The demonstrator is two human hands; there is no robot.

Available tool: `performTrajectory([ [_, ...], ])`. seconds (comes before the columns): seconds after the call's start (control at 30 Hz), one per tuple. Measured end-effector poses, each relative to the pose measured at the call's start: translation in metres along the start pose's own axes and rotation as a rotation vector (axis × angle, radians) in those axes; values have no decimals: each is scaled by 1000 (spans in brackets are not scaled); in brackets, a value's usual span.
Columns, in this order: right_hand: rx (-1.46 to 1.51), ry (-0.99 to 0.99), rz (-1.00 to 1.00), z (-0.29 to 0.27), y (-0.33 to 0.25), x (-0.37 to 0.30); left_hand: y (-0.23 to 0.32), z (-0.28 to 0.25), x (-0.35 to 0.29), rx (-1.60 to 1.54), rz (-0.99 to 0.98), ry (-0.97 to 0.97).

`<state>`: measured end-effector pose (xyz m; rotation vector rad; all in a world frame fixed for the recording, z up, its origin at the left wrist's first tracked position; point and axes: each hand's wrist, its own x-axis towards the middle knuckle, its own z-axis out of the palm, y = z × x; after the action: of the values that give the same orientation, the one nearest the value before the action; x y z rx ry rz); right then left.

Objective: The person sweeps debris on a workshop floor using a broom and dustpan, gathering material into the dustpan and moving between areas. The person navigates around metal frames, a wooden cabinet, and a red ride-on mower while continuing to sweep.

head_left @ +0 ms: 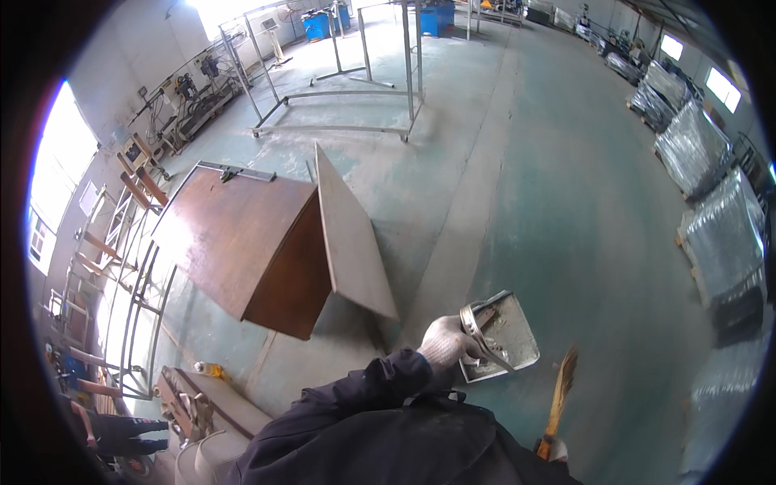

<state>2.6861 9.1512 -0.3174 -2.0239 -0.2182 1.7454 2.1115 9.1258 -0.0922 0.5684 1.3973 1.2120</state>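
My left hand [444, 343], in a whitish knitted work glove, is closed around the handle of a metal dustpan [517, 343]. Bits of grey debris lie in the pan, which hangs out in front of me over the floor. At the lower right, my right hand [556, 449] shows only in part, also gloved. It grips a straw hand broom [559, 396] near its lower end, with the frayed bristle tip pointing up and away. Dustpan and broom are apart.
To the left stands a brown wooden table [250, 234] with a pale board [343, 234] upright against its side. A wheeled metal frame [347, 95] is farther ahead. Wrapped pallets [695, 149] line the right wall. At lower left, another person [121, 432] is beside metal racks [149, 299].
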Motion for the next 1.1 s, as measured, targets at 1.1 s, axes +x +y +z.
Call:
performTrajectory([
  [1.1, -597, -253, -4, 1101, -775, 254, 398, -448, 656, 106, 305, 959],
])
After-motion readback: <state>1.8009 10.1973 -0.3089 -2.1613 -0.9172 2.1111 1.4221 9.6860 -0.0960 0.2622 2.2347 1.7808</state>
